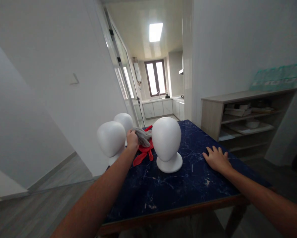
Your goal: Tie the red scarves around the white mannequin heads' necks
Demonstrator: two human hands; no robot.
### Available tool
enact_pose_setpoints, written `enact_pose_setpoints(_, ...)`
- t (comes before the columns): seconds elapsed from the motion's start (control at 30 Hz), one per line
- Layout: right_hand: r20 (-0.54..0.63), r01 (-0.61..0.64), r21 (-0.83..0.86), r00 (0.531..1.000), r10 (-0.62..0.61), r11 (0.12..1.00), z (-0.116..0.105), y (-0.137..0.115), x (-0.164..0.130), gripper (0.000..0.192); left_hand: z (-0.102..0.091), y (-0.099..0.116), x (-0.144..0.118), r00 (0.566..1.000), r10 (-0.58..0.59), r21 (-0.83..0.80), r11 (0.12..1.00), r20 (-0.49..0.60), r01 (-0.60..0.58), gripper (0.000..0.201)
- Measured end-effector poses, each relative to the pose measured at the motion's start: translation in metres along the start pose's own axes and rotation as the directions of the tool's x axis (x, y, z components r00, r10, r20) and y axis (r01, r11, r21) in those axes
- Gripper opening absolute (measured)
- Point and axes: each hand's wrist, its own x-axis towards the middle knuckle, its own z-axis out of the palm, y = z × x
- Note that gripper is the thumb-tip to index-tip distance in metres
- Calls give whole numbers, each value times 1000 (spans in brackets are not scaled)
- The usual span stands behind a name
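Blue marble-patterned table stretching out before me, three white mannequin heads standing on it, red fabric lying between them! My right hand is resting released, fingers spread, on the tabletop; my left hand is grasping grey cloth right over the red.

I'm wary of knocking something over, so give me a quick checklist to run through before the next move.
1. Left hand has the gray cloth: ok, fingers closed on it.
2. Gray cloth free of the red cloth: cannot tell; they overlap in this view.
3. Right hand free: ok, it holds nothing.
4. Right head upright: ok, standing on its base on the table.
5. Rear head fully in view: not ok, partly hidden by the front left head.
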Motion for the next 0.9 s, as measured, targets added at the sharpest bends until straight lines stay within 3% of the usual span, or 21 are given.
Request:
enact_pose_setpoints(0.13, -4, -3, 23, 1000, 3, 1000, 3, 1, 1, 68, -57, 8, -61, 997, -55, -230, 971, 61, 68, 30)
enact_pose_setpoints(0.23, -1, -10, 39, 1000, 10, 999, 5, 2, 3, 69, -117, -1, -109, 990, -70, -219, 971, 119, 95, 35)
enact_pose_setpoints(0.3, 5, -14, 45, 1000, 13, 999, 6, 2, 4, 70, -157, -9, -133, 988, -88, -111, 989, 127, 102, 35)
enact_pose_setpoints(0.4, 12, -12, 53, 1000, 11, 999, 5, 3, 5, 70, -210, -14, -156, 966, -126, 148, 984, 224, 94, 32)
enact_pose_setpoints(0.53, 6, -14, 64, 1000, 13, 998, 4, 3, 4, 71, -253, -7, -182, 936, -176, 509, 861, 306, -5, 40)
enact_pose_setpoints(0.6, 4, -18, 71, 1000, 18, 997, 5, 3, 4, 71, -261, -3, -196, 936, -160, 608, 791, 315, -69, 50)
enact_pose_setpoints(0.7, 1, -20, 69, 1000, 20, 997, 6, 2, 5, 70, -252, -1, -209, 942, 1, 613, 759, 336, -220, 55)
enact_pose_setpoints(0.8, -8, -17, 58, 1000, 17, 998, 6, 2, 5, 71, -220, -2, -209, 928, 104, 506, 814, 359, -287, 54)
enact_pose_setpoints(0.9, -14, -18, 49, 1000, 19, 999, 5, 3, 4, 71, -170, -2, -202, 886, 146, 412, 844, 440, -343, 44)
